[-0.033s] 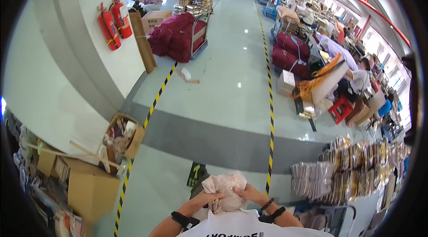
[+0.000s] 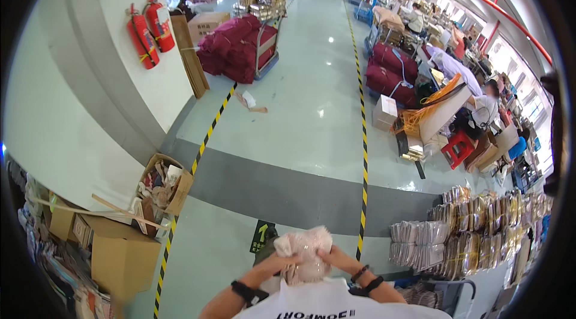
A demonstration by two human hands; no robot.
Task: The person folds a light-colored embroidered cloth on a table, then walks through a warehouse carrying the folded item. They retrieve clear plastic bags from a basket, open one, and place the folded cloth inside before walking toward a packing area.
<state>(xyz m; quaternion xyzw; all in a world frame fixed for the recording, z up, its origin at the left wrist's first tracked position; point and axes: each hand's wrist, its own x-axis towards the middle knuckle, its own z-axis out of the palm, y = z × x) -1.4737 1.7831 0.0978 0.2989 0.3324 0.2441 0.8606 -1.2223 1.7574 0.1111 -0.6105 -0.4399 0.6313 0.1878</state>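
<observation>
In front of my white shirt I hold a bundle of pale pink folded fabric (image 2: 307,246) with both hands. Its surface glints as if a clear plastic film covers it, though I cannot tell for certain. My left hand (image 2: 285,261) is closed on its left side, fingers lying across the front. On the opposite edge my right hand (image 2: 331,258) grips it, thumb on the near face. Dark bands circle both wrists. Below the bundle, part of a dark shoe shows beside a green floor sign (image 2: 262,234).
Stacks of plastic-wrapped flat packs (image 2: 480,232) stand at the right near a cart handle. An open carton of cloth (image 2: 162,184) and a brown box (image 2: 125,253) are at the left. Farther off, maroon bundles (image 2: 231,49) sit on a trolley. People work at tables along the right.
The bundle has shifted very slightly in my hands, and my left hand has moved a little. My view has tilted slightly. Both hands keep their hold.
</observation>
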